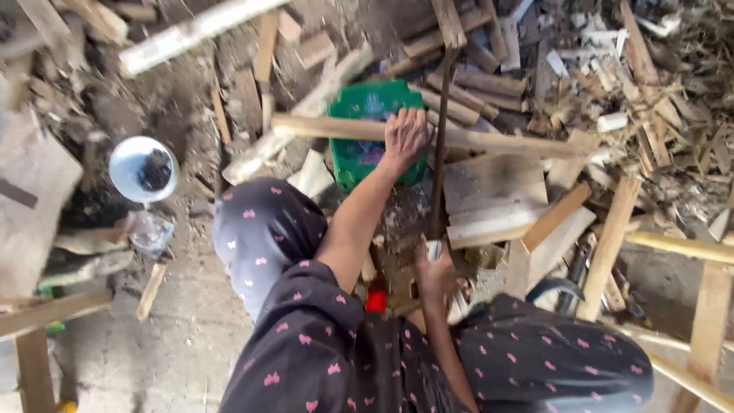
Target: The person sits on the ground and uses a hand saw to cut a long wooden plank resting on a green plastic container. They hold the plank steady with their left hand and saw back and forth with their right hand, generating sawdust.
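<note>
My left hand (405,136) presses down on a long pale wooden stick (497,141), which lies crosswise over a green plastic crate (359,103). My right hand (434,274) is closed around the handle of a long, thin dark saw-like tool (440,153). The tool reaches away from me and crosses the stick just right of my left hand. Both my knees, in dark cloth with pink bows, fill the bottom of the view.
Wood offcuts and splinters (612,84) are piled at the top and right. Flat boards (497,199) lie right of the crate. A white bowl (143,168) and a clear plastic bag (149,232) sit on the dirt floor at left. A wooden frame (711,306) stands at right.
</note>
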